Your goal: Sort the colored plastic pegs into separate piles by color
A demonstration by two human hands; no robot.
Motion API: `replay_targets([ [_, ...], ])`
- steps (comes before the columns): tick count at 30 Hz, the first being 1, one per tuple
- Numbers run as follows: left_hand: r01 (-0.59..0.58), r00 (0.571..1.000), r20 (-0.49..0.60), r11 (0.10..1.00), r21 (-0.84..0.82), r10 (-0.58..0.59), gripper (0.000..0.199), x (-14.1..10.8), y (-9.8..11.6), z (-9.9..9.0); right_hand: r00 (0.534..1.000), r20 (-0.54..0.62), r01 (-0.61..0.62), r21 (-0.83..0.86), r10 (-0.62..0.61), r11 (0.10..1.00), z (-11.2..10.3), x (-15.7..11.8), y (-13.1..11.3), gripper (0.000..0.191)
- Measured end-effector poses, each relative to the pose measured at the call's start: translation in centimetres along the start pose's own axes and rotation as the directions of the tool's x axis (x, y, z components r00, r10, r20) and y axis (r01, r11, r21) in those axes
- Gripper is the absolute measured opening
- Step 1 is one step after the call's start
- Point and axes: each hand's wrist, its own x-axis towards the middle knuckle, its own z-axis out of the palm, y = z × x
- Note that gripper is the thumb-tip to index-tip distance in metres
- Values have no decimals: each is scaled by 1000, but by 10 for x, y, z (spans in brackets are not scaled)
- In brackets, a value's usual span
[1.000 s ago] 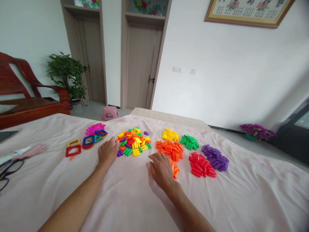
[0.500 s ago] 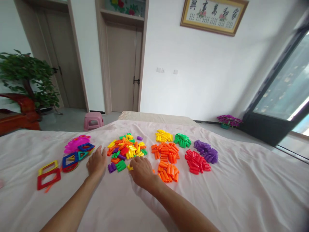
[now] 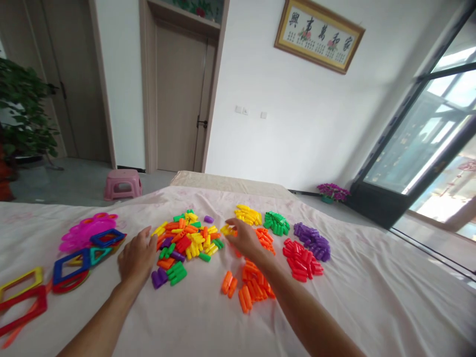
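My right hand (image 3: 244, 239) reaches over the orange pile (image 3: 266, 240), with a yellow plastic bullet-shaped toy piece (image 3: 226, 230) at its fingertips. Just beyond it lies the yellow pile (image 3: 248, 215). My left hand (image 3: 137, 254) rests on the cloth with fingers loosely stretched and nothing in them. Beside it, to the right, is a mixed heap of coloured pieces (image 3: 186, 238). Purple pieces (image 3: 159, 278) and green pieces (image 3: 176, 272) lie at the heap's near edge. My right hand and forearm hide part of the orange pieces.
Piles of green (image 3: 276, 223), purple (image 3: 312, 241) and red pieces (image 3: 303, 260) lie to the right. A nearer orange group (image 3: 256, 285) sits below my right wrist. At left are a pink flower-shaped tray (image 3: 87, 232) and magnetic frame tiles (image 3: 71, 267). A pale cloth (image 3: 178, 327) covers the surface.
My right hand has moved right and away from me, from the near edge of the mixed heap to the yellow pile, carrying a yellow piece. My left hand stays beside the heap. The view has turned right.
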Motion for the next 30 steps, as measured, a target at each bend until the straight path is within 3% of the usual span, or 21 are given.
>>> replay_targets([
  [3, -18, 1000, 8, 1000, 15, 17, 56, 1, 0, 1, 976, -115, -199, -150, 183, 968, -17, 49, 52, 45],
  [7, -27, 999, 26, 999, 42, 26, 54, 3, 1, 3, 954, -136, -298, -321, 268, 899, -22, 82, 99, 48],
  [14, -37, 999, 22, 999, 39, 36, 52, 3, 2, 1, 962, -81, -272, -357, 261, 894, -21, 84, 122, 38],
  [21, -66, 998, 19, 996, 61, 65, 47, 0, 4, 0, 970, -100, -240, -272, 221, 932, -24, 71, 110, 31],
  [26, -85, 996, 40, 995, 54, 83, 46, 1, 4, 3, 998, -14, -69, -104, 68, 992, -1, 46, 65, 27],
  [30, -99, 994, 45, 993, 66, 97, 45, 2, 4, 4, 992, 96, 88, -13, -86, 996, 24, 27, 22, 26],
])
